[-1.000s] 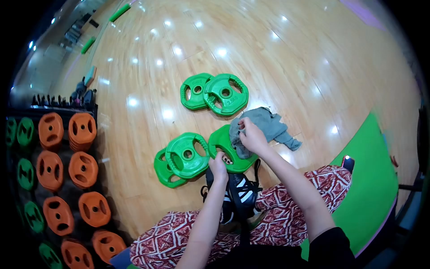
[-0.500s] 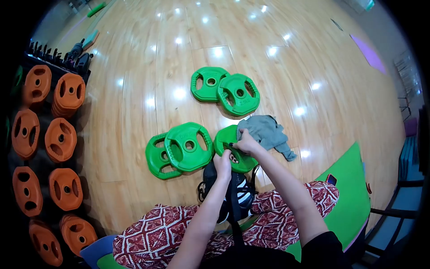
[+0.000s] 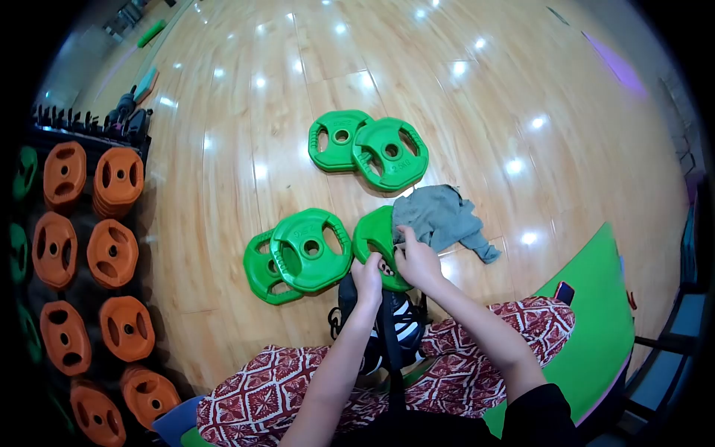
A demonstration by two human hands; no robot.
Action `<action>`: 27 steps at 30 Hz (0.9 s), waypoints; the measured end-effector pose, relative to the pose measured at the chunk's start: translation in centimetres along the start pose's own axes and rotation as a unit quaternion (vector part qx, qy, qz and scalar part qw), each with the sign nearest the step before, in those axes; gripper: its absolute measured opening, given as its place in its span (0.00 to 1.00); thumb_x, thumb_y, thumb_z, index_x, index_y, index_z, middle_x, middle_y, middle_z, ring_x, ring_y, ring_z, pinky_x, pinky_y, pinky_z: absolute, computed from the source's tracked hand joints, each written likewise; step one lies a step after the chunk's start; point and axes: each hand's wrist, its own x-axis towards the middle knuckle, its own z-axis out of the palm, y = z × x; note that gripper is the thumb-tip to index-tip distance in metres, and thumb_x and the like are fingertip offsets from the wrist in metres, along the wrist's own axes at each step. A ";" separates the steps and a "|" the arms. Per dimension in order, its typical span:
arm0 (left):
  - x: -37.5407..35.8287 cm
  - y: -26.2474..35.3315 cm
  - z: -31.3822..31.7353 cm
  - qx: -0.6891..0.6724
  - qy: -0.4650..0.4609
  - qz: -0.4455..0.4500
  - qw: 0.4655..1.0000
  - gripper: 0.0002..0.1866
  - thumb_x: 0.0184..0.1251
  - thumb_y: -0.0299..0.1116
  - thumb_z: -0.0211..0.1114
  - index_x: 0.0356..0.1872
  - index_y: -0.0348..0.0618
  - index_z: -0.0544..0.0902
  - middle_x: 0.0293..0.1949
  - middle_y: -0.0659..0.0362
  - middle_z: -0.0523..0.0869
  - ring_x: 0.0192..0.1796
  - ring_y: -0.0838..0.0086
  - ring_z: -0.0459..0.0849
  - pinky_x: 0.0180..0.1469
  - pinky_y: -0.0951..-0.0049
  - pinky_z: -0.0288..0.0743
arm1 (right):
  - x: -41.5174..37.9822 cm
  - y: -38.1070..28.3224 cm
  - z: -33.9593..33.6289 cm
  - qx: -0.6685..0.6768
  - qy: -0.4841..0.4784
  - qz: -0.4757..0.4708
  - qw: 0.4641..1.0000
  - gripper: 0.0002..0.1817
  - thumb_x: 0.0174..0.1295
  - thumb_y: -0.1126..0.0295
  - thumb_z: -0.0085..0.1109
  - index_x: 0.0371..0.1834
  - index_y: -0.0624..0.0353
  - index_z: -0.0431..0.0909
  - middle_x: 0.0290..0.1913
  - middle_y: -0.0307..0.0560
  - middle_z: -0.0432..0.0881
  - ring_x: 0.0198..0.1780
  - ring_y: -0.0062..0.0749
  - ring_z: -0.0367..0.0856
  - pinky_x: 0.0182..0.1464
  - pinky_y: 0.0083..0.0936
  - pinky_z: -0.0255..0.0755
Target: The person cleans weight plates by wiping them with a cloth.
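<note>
A green weight plate (image 3: 371, 226) stands before me, its near part hidden behind my hands. My left hand (image 3: 367, 280) is closed on the near edge of this plate, by its handle opening. At its right side my right hand (image 3: 419, 262) has its fingers bent together at the edge of a grey cloth (image 3: 433, 216). The cloth drapes over the plate's right side and trails onto the floor. Just left, a green plate (image 3: 293, 252) overlaps another green plate (image 3: 262, 277). Farther off lie two more overlapping plates, one in front (image 3: 402, 166) and one behind (image 3: 335, 153).
Orange weight plates (image 3: 112, 253) hang in stacks on a rack at the left. A black bag with white stripes (image 3: 402, 331) sits between my legs. To the right are a green mat (image 3: 596, 298) and a phone (image 3: 564, 293). The wooden floor (image 3: 246, 89) reflects lights.
The view has tilted and shifted slightly. My right hand has moved a little around the plate's right side. My left hand keeps its hold, and the other plates stay put.
</note>
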 end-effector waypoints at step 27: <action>-0.3 0.0 0.3 0.043 0.059 -0.039 0.997 0.07 0.55 0.28 0.50 0.19 0.45 0.65 0.13 0.65 0.64 0.15 0.78 0.64 0.19 0.77 0.60 | 0.8 5.3 -0.4 0.277 -0.006 -0.153 0.949 0.23 0.45 0.73 0.49 0.49 0.57 0.69 0.29 0.51 0.81 0.34 0.38 0.79 0.39 0.30 0.71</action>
